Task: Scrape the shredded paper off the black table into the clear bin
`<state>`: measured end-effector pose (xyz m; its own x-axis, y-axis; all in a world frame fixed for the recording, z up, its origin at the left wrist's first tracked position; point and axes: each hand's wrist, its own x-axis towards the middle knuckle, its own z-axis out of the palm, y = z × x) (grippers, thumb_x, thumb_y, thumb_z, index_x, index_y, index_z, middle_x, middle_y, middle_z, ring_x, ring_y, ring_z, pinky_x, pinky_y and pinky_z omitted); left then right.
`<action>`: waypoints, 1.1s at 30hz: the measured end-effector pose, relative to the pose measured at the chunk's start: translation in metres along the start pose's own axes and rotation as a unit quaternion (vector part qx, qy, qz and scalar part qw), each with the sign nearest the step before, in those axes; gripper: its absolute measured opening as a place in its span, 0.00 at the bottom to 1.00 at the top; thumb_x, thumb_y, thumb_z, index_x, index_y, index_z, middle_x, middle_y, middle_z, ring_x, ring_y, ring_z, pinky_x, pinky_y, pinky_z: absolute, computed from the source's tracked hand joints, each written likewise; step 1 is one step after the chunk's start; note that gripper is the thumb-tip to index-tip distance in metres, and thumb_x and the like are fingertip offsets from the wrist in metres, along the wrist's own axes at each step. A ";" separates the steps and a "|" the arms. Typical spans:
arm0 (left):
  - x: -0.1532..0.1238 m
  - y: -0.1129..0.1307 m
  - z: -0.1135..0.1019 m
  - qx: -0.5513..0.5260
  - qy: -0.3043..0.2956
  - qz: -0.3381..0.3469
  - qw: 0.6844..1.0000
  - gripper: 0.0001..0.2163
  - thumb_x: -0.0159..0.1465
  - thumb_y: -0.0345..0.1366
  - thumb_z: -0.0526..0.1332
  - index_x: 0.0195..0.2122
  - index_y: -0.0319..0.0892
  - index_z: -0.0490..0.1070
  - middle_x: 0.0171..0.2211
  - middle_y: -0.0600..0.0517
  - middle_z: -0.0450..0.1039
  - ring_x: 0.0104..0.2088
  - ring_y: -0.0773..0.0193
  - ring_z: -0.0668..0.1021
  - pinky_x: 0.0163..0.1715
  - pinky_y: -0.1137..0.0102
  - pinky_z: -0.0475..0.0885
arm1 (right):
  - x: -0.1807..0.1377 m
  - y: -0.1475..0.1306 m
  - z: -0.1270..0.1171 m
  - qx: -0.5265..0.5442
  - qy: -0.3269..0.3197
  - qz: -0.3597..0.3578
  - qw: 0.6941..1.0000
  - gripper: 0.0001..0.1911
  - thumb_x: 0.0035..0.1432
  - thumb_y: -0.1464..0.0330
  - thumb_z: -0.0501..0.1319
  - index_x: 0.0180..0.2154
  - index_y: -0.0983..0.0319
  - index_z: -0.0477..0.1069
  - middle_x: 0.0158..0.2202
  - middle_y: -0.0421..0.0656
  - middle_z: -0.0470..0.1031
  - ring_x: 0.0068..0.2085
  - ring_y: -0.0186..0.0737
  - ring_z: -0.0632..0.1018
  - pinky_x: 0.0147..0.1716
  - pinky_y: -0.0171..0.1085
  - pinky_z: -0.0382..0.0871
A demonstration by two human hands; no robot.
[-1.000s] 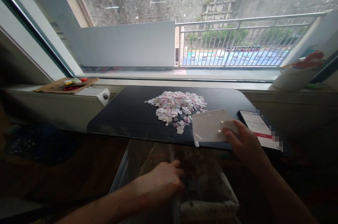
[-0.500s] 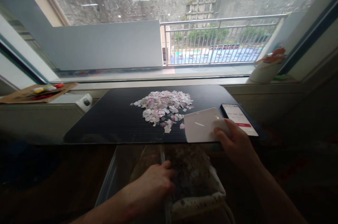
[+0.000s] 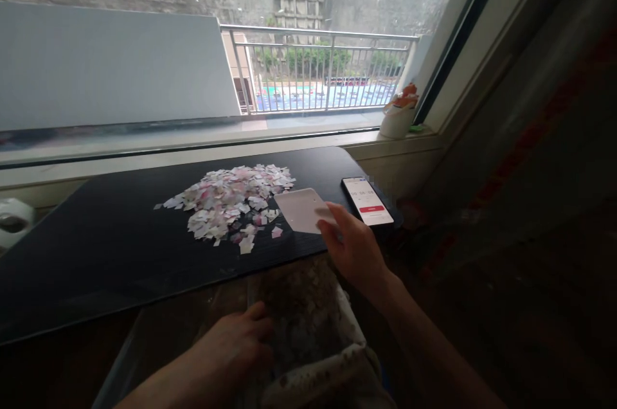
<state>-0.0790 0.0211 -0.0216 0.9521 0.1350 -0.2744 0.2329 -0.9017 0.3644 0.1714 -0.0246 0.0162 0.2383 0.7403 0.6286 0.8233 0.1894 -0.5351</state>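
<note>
A smartphone point(image 3: 359, 182) by the right edge of the worktop point(image 3: 106, 254) shows a timer reading point(image 3: 362, 193) in three pairs of grey digits: it starts 00, then seemingly 06, with the last pair too faint to be sure of. Below it, a red button point(image 3: 372, 209) carries a tiny white label, too small to read.

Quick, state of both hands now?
Left hand: curled at the lined bin; grip cannot be told.
Right hand: closed, holding the white plastic scraper.
</note>
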 end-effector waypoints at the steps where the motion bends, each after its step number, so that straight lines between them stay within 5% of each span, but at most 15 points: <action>1: 0.000 0.001 -0.001 0.002 0.003 0.001 1.000 0.06 0.63 0.30 0.65 0.29 0.41 0.73 0.37 0.52 0.75 0.39 0.63 0.69 0.38 0.66 0.62 | -0.003 0.000 -0.002 0.004 -0.008 0.007 1.000 0.13 0.65 0.69 0.55 0.49 0.63 0.72 0.41 0.51 0.84 0.40 0.48 0.84 0.39 0.40 0.76; 5: 0.004 0.016 -0.004 0.032 -0.004 -0.016 0.999 0.06 0.66 0.32 0.62 0.31 0.42 0.75 0.38 0.52 0.76 0.41 0.61 0.70 0.35 0.65 0.62 | -0.011 0.007 -0.010 0.046 -0.065 0.052 0.995 0.11 0.62 0.69 0.60 0.46 0.61 0.74 0.36 0.45 0.84 0.34 0.43 0.84 0.34 0.36 0.76; 16: 0.011 0.034 -0.011 0.085 -0.014 -0.050 0.995 0.07 0.65 0.32 0.63 0.29 0.39 0.74 0.36 0.50 0.75 0.40 0.60 0.70 0.25 0.64 0.56 | -0.004 0.019 0.016 0.024 -0.042 0.068 0.997 0.11 0.65 0.60 0.57 0.43 0.58 0.74 0.33 0.44 0.82 0.32 0.46 0.82 0.31 0.40 0.73; 33: 0.012 0.032 -0.007 0.077 -0.004 -0.057 0.995 0.06 0.63 0.30 0.64 0.28 0.40 0.74 0.33 0.49 0.73 0.38 0.59 0.70 0.25 0.64 0.54 | 0.010 0.023 0.011 0.002 0.008 0.109 0.994 0.12 0.59 0.57 0.57 0.38 0.57 0.73 0.32 0.45 0.81 0.30 0.48 0.81 0.29 0.42 0.73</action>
<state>-0.0587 -0.0037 -0.0068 0.9197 0.2371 -0.3128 0.3054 -0.9329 0.1909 0.1867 -0.0056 0.0038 0.4194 0.7535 0.5064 0.7485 0.0286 -0.6625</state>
